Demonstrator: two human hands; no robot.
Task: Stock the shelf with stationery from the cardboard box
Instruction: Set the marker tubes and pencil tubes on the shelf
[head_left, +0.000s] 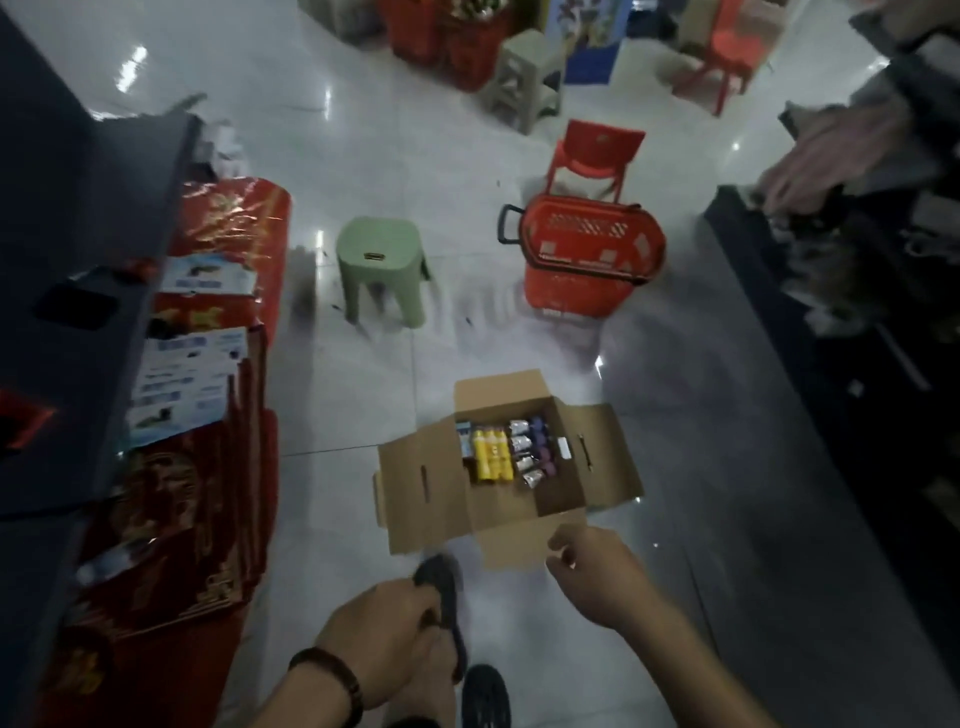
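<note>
An open cardboard box (415, 499) sits on the tiled floor with its flaps spread. Inside lie yellow tubes (491, 454), a row of purple-capped items (540, 447) and a small white pack (564, 448). My right hand (597, 577) hovers just over the box's near flap, fingers loosely curled and empty. My left hand (384, 634), with a dark bracelet on the wrist, hangs lower left of the box above my foot in a dark slipper (441, 582); its fingers are loosely curled and I see nothing in them. A dark shelf (78, 260) runs along the left.
Red packaged goods (228, 234) and blue-white cards (187, 374) lie at the left shelf's foot. A green stool (382, 270), a red wheeled basket (587, 254) and a red chair (597, 156) stand beyond the box. Another dark shelf (831, 338) lines the right.
</note>
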